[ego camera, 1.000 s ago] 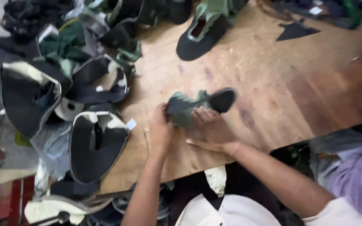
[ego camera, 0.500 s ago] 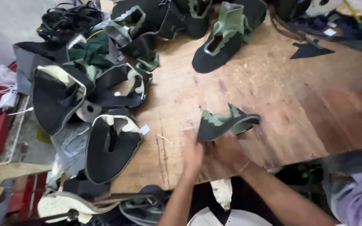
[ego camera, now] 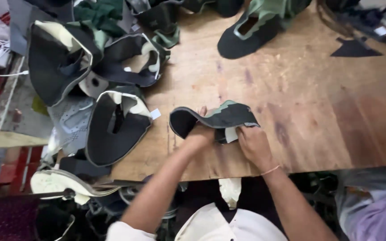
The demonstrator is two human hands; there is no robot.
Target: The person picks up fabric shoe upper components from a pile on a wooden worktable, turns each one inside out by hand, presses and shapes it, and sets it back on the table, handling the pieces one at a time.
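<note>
A worker's 2 hands clamp a dark shoe upper [ego camera: 215, 119] with green camouflage trim just above the near edge of a wooden table [ego camera: 336, 116]. The left hand [ego camera: 198, 136] grips its underside at centre; the right hand [ego camera: 254, 143] pinches the right end. Its long axis runs left to right. A pile of uppers [ego camera: 112, 129] crowds the left; bare wood lies open to the right.

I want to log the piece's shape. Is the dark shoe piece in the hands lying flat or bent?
Bent. The shoe piece curves upward off the table, gripped by the left hand and right hand.
</note>
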